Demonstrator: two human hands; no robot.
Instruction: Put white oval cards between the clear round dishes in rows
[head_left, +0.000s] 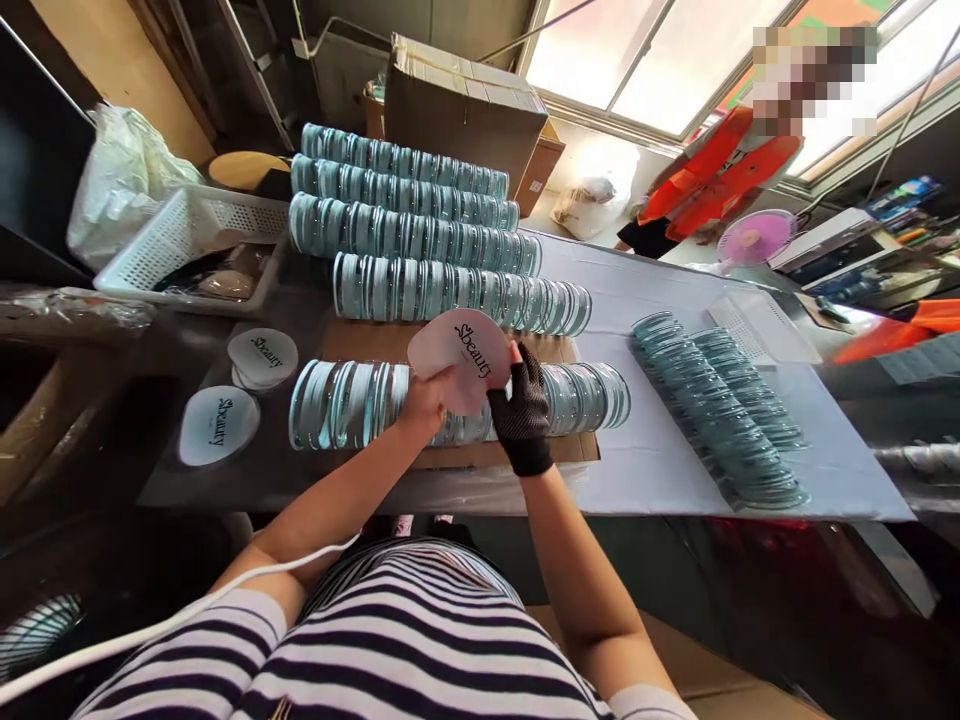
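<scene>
Nearest the head camera is a black-and-white striped shirt (390, 640), with both forearms reaching out from it over the table's near edge. The bare left hand (426, 400) and the right hand (523, 400) in a black fingerless glove together pinch a rounded pale pink card printed "Sbeauty" (459, 358) — left fingers closed on its lower left rim, right fingers closed on its right rim. The card is held tilted just above the nearest row of upright blue-rimmed glass discs (352, 402), which stands on a brown cardboard sheet (450, 455) running to the table's front edge. Four more rows (420, 235) lie behind. To the left, two stacks of the same cards (219, 425) rest on bare dark tabletop — open room there. To the right, overlapping discs fan across a white cloth (660, 460), with free cloth between them and the cardboard.
</scene>
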